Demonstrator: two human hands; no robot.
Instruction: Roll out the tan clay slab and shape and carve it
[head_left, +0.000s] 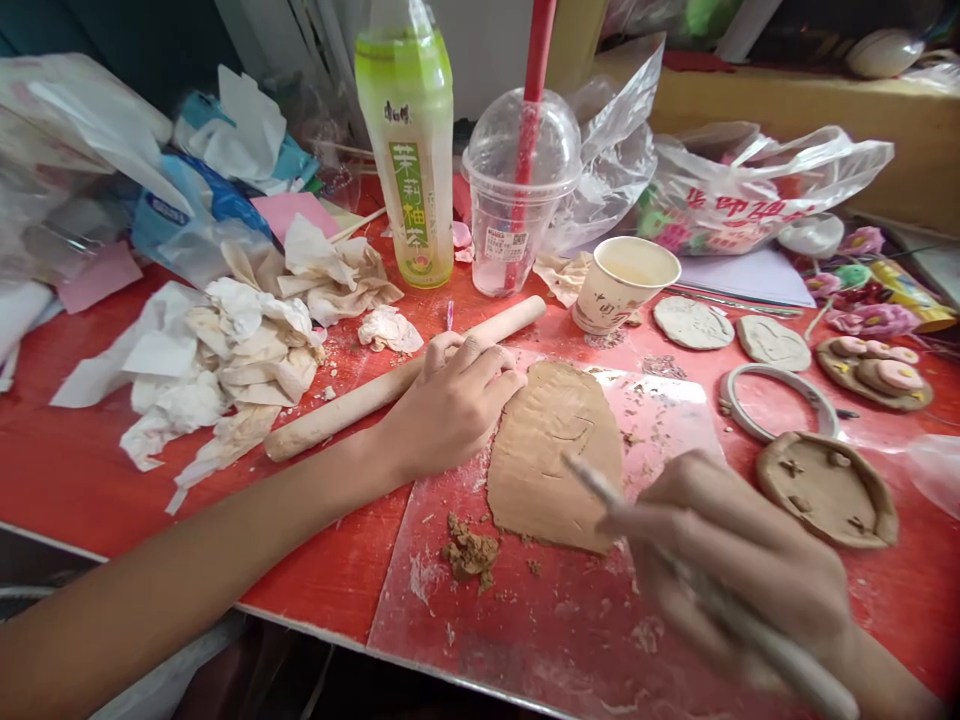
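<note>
A flat slab of brown clay (544,500) lies on a clear plastic sheet (435,625), with a few thin lines scratched into its surface. My right hand (739,560) is closed round a slim, clay-smeared modelling tool (757,635), blurred by motion. Its pointed tip is over the slab; whether it touches cannot be made out. My left hand (457,405) rests at the slab's upper left edge, fingers loosely bent and apart. Right behind that hand runs a wooden rolling pin (337,405). Crumbly clay scraps (470,550) sit left of the slab.
Crumpled tissues (232,350) pile up at left. Behind stand a tea bottle (409,160), a domed plastic cup (517,200) with a red straw, and a paper cup (622,285). On the right are a tape ring (731,400), a rimmed clay dish (825,500) and pale clay discs (691,322).
</note>
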